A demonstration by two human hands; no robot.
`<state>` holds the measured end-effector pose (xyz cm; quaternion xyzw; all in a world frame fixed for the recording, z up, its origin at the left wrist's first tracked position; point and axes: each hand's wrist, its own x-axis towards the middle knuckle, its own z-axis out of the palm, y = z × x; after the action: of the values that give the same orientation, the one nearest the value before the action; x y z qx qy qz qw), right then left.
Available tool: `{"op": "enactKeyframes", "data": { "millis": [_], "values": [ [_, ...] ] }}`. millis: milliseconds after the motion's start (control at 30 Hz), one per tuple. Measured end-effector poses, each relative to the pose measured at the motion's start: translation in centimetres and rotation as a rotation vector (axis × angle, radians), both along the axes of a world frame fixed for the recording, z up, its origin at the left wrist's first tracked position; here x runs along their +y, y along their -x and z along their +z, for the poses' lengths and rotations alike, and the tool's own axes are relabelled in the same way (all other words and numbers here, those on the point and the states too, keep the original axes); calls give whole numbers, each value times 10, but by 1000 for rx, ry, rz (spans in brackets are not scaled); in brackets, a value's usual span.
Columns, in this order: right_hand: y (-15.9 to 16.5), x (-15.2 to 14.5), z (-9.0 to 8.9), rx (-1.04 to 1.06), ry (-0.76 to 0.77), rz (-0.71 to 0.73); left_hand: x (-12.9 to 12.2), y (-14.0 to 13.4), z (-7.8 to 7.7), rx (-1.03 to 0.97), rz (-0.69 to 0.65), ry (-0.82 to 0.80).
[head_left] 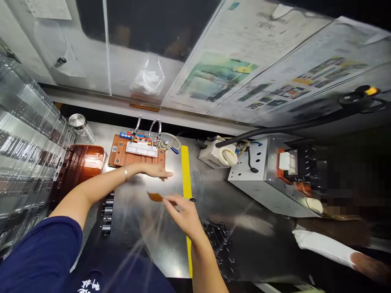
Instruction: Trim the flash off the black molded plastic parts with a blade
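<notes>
My right hand (182, 211) pinches a thin amber film strip (155, 197) by one end, above the metal bench. The strip's free end points left. My left hand (154, 171) reaches across just in front of a brown fixture (122, 156), its fingers stretched to the right with nothing visible in them. A white perforated strip (142, 149) lies on the fixture, beneath metal flexible tubes (155, 127) and beside a blue-handled lever (174, 150).
Yellow tape (186, 175) crosses the metal bench (165, 236). Black parts lie in a row (107, 213) at left and in a cluster (220, 240) at right. A jar (82, 127), amber roll (88, 158) and grey machine (259, 183) stand around. Another person's white sleeve (324, 246) shows.
</notes>
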<state>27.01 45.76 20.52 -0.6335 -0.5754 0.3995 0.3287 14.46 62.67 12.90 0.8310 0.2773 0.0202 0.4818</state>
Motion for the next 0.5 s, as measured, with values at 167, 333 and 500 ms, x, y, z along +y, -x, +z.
{"op": "enactKeyframes", "data": {
  "millis": [167, 333, 500],
  "values": [
    [9, 75, -62, 444, 48, -549, -12, 133, 2, -208, 542, 897],
    [30, 104, -111, 591, 122, -666, -8, 148, -11, -254, 1050, 900],
    [28, 119, -132, 572, 137, -688, 11, 116, -29, -179, 1269, 797]
  ]
}}
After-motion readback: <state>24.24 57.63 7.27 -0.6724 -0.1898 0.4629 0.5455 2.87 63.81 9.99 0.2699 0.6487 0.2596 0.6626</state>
